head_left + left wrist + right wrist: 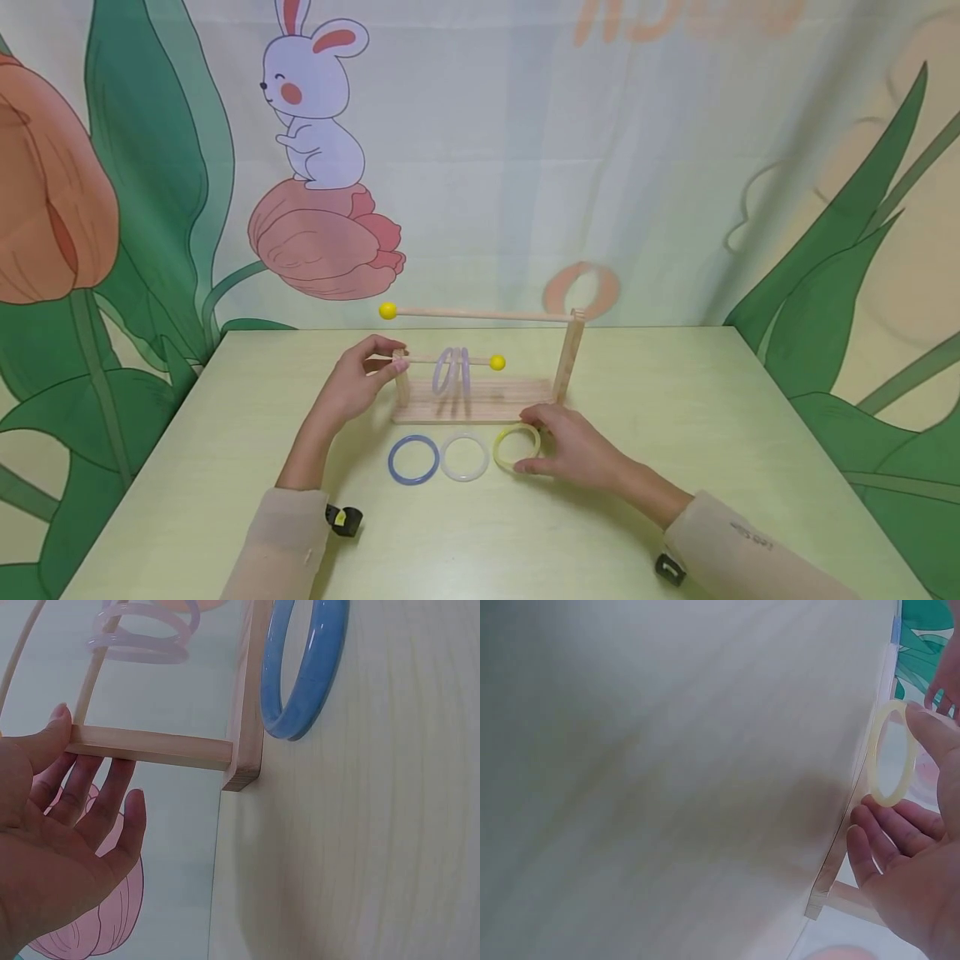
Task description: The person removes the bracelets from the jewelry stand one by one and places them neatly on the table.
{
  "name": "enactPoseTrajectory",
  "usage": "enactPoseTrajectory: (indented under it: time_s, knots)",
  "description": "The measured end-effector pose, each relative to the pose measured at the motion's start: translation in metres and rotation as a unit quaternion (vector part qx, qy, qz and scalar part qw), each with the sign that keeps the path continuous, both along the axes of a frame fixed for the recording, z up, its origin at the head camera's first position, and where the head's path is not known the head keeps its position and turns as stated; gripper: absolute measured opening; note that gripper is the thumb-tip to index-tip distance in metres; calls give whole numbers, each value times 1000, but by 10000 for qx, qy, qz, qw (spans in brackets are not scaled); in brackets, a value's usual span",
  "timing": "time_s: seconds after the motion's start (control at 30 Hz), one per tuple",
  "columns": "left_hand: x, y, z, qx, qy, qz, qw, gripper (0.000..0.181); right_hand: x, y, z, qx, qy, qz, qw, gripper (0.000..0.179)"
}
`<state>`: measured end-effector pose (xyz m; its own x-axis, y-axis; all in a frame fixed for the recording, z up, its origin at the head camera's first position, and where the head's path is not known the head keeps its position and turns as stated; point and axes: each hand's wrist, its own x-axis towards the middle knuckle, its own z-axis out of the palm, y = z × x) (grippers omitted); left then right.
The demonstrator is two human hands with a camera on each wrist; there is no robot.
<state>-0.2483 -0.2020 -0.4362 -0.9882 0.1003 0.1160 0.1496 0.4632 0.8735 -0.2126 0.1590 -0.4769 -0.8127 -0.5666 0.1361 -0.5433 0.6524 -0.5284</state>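
Between the thumb and fingers of the right hand (581,450) sat a yellow ring (496,451), held by opposite edges, the fingers spread about as wide as the ring; whether it had left the bench (525,533) could not be told. Just left of those fingers lay a clear whitish ring (465,479), and beyond it a blue ring (414,481). Ahead of them stood a wooden base (517,392), with a tall post (568,358) at its right end bearing an upper rod (483,315).

Across from them, the left hand (358,382) gripped the top of the short post (402,392), thumb opposite partly bent fingers. To the right of its fingers, lilac rings (466,371) hung on the lower rod (423,360), short of its yellow ball (497,362).
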Motion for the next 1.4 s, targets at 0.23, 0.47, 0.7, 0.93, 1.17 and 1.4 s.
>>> enactPoseTrajectory:
  time_s: [0.23,0.47,0.7,0.93,1.17,1.4]
  knots:
    - [0,1,0,-11,-2,34,10000,36,1,-3,1,83,-47,148,9998,69]
    - [0,2,-1,-54,2,35,10000,34,4,-5,2,494,288,183,9982,69]
    - [1,3,0,-34,-31,75,10000,34,7,-6,4,814,660,247,9942,73]
    - [1,2,1,-42,-26,73,10000,35,6,-5,0,937,845,243,9917,76]
    - [1,1,-1,-63,15,39,10000,34,6,-4,-3,677,632,207,9955,74]
    - [1,1,0,-46,41,13,10000,35,7,-4,-3,575,503,164,9969,73]
